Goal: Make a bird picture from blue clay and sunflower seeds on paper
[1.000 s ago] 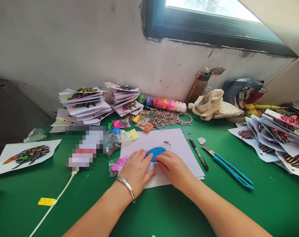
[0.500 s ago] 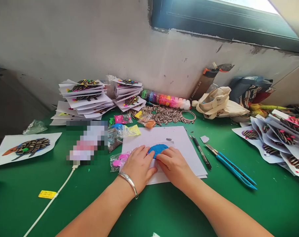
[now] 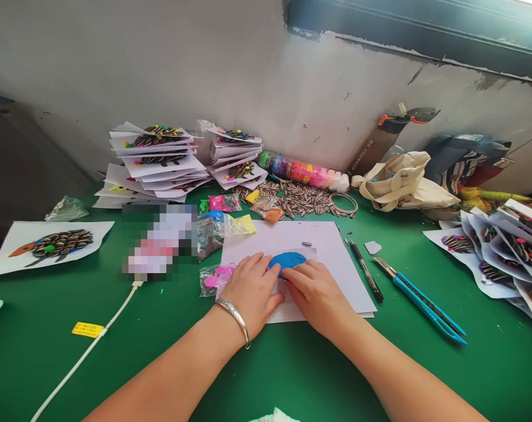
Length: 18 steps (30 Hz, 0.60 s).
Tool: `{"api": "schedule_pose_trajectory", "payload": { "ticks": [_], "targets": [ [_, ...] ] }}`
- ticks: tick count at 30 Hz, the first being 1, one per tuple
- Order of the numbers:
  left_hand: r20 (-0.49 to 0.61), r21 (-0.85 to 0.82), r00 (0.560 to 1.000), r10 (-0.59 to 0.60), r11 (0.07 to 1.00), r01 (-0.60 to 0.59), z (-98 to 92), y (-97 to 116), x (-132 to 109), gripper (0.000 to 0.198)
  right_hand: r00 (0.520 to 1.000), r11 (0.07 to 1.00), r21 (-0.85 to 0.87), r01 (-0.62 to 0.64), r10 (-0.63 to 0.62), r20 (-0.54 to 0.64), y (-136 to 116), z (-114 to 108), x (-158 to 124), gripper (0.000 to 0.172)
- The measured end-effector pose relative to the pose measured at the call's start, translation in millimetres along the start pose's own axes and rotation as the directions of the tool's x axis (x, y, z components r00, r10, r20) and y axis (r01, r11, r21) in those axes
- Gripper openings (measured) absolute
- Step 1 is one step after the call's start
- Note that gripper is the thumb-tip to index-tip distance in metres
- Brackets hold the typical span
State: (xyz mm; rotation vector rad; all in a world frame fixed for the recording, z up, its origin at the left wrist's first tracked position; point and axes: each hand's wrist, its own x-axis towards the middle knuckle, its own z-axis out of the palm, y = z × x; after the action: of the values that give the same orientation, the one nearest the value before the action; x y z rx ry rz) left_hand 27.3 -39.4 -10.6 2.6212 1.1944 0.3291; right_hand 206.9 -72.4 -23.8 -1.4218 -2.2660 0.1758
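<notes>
Your left hand (image 3: 252, 290) and right hand (image 3: 318, 293) press flat, together, on blue clay (image 3: 288, 258). Knife (image 3: 424, 305) at 3 o'clock, green counter (image 3: 116, 363) at 6.

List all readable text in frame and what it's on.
"BE YOUNGER": faint, running up the side of the brown bottle.
Print on the yellow tag: too small to read.
The pixelated block: blurred, unreadable.
No other text shows.
</notes>
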Motion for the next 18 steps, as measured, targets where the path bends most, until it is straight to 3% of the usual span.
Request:
{"api": "schedule_pose_trajectory", "payload": {
  "ticks": [8, 18],
  "targets": [
    [-0.018, -0.025, 1.0, 0.001, 1.0, -0.001, 0.8, 0.0, -0.8, 0.044, 1.0, 0.999, -0.039, -0.002, 0.001, -0.004, 0.8, 0.4, -1.3, 0.018],
    [0.009, -0.002, 1.0, -0.005, 1.0, 0.005, -1.1, 1.5, 0.1, 0.044, 0.997, 0.969, -0.236, 0.074, -0.069, 0.03, -5.3, -1.9, -2.1, 0.013]
  ]
}}
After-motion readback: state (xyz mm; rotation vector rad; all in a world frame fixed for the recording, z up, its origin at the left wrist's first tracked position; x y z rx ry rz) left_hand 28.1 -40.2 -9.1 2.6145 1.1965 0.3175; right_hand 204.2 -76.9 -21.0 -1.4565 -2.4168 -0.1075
